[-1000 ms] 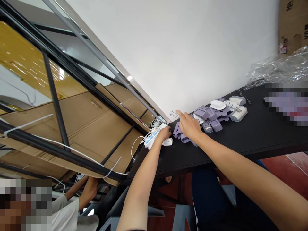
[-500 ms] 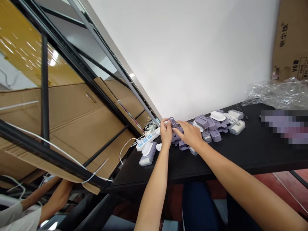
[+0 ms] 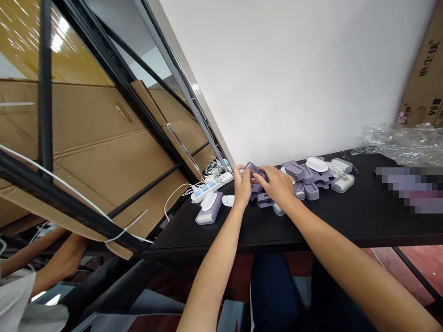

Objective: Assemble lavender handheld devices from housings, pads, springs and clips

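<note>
My left hand point(image 3: 242, 188) is closed around the left end of a small purple plastic part with a coil spring point(image 3: 257, 171) against it. My right hand point(image 3: 279, 185) pinches the right end of the same piece, thumb and fingers curled. How the spring sits on the part is too small to tell. Beneath and beside my hands lie several purple plastic parts point(image 3: 311, 191). A white oval cap point(image 3: 316, 164) rests on top of that pile. A white piece point(image 3: 228, 200) lies by my left wrist.
On the black table point(image 3: 277, 235), a purple-and-white device point(image 3: 209, 212) lies left, near a white power strip point(image 3: 208, 190). A loose spring point(image 3: 337, 171) lies over clear-cased parts. Clear plastic wrap point(image 3: 404, 143) is at the right. Another person's arm point(image 3: 60, 263) shows beyond the black frame.
The view has shifted slightly. The piece between my hands has turned, so its spring now shows more plainly. Both hands keep hold of it.
</note>
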`<state>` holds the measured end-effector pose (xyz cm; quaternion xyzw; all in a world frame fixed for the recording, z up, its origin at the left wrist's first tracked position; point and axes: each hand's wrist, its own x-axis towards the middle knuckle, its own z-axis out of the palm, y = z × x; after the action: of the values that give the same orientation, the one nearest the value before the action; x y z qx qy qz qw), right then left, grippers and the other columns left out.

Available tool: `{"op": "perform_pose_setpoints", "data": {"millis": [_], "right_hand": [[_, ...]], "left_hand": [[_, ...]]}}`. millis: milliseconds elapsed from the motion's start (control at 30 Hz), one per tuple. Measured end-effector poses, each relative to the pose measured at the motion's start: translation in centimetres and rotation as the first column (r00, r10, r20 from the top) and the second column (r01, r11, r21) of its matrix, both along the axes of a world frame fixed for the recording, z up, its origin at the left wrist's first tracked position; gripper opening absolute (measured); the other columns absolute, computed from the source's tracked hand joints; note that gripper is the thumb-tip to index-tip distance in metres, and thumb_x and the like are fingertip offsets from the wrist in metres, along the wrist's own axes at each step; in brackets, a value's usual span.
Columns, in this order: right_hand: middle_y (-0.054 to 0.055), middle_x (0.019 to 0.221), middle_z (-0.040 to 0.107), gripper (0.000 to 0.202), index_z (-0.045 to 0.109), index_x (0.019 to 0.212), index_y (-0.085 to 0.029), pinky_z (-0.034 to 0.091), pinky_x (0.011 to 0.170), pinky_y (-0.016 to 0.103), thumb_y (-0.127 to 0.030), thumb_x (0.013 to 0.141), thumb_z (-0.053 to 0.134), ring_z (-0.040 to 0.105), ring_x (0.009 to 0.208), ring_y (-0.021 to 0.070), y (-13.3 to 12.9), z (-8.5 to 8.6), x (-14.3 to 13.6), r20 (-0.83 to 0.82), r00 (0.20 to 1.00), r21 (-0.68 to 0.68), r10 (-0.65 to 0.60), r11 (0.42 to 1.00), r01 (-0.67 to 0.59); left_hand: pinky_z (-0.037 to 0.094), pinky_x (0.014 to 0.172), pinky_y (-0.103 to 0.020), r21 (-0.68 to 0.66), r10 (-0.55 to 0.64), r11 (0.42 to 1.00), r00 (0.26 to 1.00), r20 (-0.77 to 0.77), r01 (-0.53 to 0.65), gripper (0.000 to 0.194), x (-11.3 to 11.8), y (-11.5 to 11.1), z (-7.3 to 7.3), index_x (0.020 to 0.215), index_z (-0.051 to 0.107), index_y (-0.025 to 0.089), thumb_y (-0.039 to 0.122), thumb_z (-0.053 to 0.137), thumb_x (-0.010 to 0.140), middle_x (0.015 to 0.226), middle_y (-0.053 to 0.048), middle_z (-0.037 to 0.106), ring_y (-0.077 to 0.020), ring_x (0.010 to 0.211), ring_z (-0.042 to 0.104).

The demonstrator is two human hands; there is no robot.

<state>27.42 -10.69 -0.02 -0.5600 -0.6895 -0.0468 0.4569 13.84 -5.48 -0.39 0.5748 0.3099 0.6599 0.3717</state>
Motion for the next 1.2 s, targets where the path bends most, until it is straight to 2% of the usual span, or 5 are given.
{"op": "perform_pose_setpoints", "data": {"millis": [133,367,633,867,1200], "right_hand": [[0.002,0.114,0.075,0.037,0.065,0.13,-0.031,0.041,0.066,0.029,-0.053,0.103,0.051,0.072,0.094,0.0205,0.2,-0.1,0.1,-0.07,0.997,-0.005,0.015,1.0,-0.015],[0.003,0.099,0.076,0.037,0.063,0.129,-0.026,0.039,0.067,0.028,-0.05,0.103,0.051,0.069,0.089,0.0218,0.0,0.3,0.2,-0.099,0.995,-0.061,0.031,0.997,-0.038],[0.005,0.107,0.076,0.035,0.064,0.126,-0.026,0.042,0.072,0.028,-0.047,0.102,0.05,0.069,0.091,0.0213,-0.1,0.5,0.2,-0.123,0.992,-0.105,0.032,0.993,-0.045],[0.004,0.109,0.076,0.033,0.063,0.124,-0.026,0.041,0.07,0.028,-0.047,0.102,0.05,0.07,0.091,0.0206,-0.1,0.6,0.2,-0.157,0.987,-0.12,0.033,0.991,-0.053],[0.004,0.11,0.076,0.031,0.063,0.123,-0.027,0.042,0.072,0.028,-0.046,0.102,0.05,0.07,0.093,0.0212,-0.1,0.7,0.2,-0.182,0.983,-0.137,0.035,0.989,-0.061]], "left_hand": [[0.063,0.074,-0.033,0.051,-0.045,0.998,0.999,0.023,0.044,0.046,0.0,0.1,-0.2,0.102,0.043,0.025,0.054,0.075,0.085,0.081,0.003,0.069,-0.0191,0.081,0.076],[0.061,0.091,-0.037,0.133,-0.026,0.99,0.991,-0.13,0.043,0.057,0.1,-0.2,-0.4,0.138,0.054,0.024,0.061,0.061,0.095,0.126,-0.013,0.072,-0.0246,0.113,0.072],[0.06,0.094,-0.036,0.183,0.106,0.979,0.99,-0.094,-0.088,0.042,0.3,0.6,-1.2,0.117,0.06,0.023,0.055,0.068,0.092,0.113,-0.008,0.073,-0.0205,0.104,0.073],[0.057,0.102,-0.037,0.157,0.071,0.987,0.977,-0.199,-0.04,0.053,0.1,0.1,-1.2,0.14,0.06,0.024,0.056,0.058,0.098,0.138,-0.011,0.067,-0.0237,0.12,0.068],[0.059,0.101,-0.038,0.171,0.098,0.983,0.972,-0.215,-0.061,0.052,0.2,-0.2,-1.1,0.135,0.066,0.023,0.058,0.058,0.097,0.141,-0.011,0.066,-0.0264,0.126,0.066]]}}
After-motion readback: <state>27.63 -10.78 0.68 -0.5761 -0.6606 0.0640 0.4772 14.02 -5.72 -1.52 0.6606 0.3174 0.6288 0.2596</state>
